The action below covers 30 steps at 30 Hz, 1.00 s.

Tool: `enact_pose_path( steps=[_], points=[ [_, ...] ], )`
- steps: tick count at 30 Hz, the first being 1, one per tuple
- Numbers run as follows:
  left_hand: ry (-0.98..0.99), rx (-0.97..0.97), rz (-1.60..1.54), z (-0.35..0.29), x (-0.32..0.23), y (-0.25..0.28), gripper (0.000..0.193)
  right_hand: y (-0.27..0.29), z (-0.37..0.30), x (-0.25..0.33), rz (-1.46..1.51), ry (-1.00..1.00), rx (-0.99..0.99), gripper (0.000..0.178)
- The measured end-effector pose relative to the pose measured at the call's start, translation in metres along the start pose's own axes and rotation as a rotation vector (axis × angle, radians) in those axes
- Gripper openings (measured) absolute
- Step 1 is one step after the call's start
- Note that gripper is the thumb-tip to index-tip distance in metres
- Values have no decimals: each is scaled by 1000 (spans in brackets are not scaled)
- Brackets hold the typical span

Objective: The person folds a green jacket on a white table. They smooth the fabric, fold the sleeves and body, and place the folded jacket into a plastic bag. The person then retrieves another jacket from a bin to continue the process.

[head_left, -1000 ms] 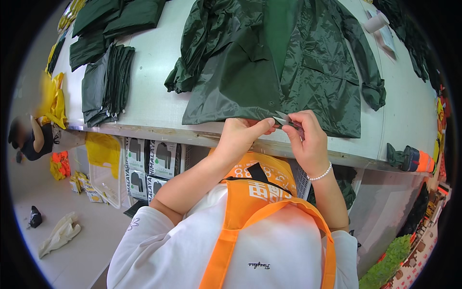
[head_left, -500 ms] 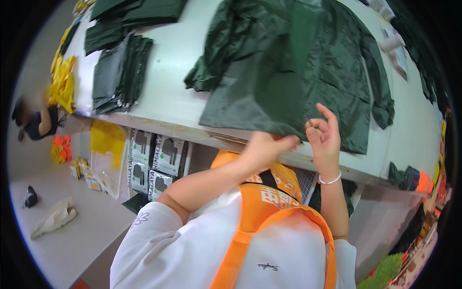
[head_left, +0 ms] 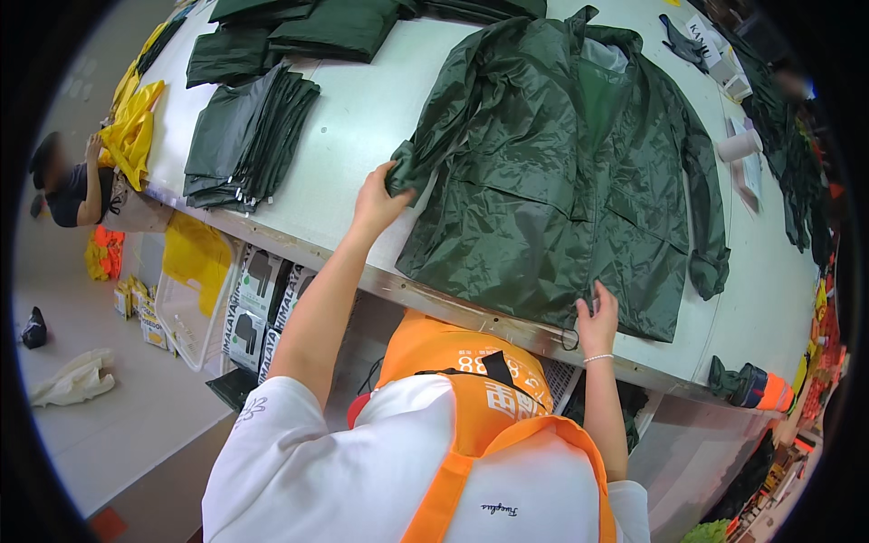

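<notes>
A dark green, shiny rain jacket (head_left: 534, 195) lies spread on the white table with its collar away from me and its hem near the front edge. The fingers of my left hand (head_left: 380, 201) are closed on the cuff (head_left: 404, 172) of the sleeve on the left. By the hem, right of the front opening, my right hand (head_left: 599, 321) has its thumb and fingers apart and holds nothing. A thin dark cord loop (head_left: 569, 340) hangs from the hem beside it. The other sleeve (head_left: 701, 213) lies bent along the jacket's right side.
A stack of folded dark green garments (head_left: 249, 136) lies at the left, with more folded ones (head_left: 335, 27) behind. A white cup (head_left: 740, 146) stands at the right. Below the table edge are a white basket (head_left: 190, 321) and packaged goods (head_left: 249, 317). Another person (head_left: 72, 195) is at far left.
My left hand has moved left from the hem to the sleeve cuff and closed on it. The jacket's front now lies flat, its collar in view. My right hand is lower, at the hem.
</notes>
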<state>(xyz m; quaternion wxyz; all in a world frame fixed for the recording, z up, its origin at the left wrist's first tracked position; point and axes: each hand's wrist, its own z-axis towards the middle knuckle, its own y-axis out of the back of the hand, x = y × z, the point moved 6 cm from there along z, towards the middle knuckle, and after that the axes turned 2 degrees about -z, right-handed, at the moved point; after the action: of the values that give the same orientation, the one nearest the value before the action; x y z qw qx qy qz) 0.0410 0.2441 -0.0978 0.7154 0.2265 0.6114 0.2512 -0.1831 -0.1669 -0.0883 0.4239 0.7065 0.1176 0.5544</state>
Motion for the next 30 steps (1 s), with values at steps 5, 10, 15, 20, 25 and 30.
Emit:
enact_pose_path(
  steps=[5,10,15,20,25,30],
  points=[
    [187,224,-473,-18,-109,7,33,6,18,80,419,53,155,35],
    [17,332,-431,-64,-186,-2,42,-5,32,217,579,309,321,25],
    [123,674,-839,-69,-169,-18,53,-17,51,189,801,93,536,9],
    [-151,753,-867,-37,-190,-36,93,-18,52,198,995,30,560,4],
    [254,1094,-1330,-40,-200,-63,85,6,83,177,376,337,-100,14],
    [88,870,-841,-38,-229,-57,56,9,79,184,363,275,-245,14]
  ],
)
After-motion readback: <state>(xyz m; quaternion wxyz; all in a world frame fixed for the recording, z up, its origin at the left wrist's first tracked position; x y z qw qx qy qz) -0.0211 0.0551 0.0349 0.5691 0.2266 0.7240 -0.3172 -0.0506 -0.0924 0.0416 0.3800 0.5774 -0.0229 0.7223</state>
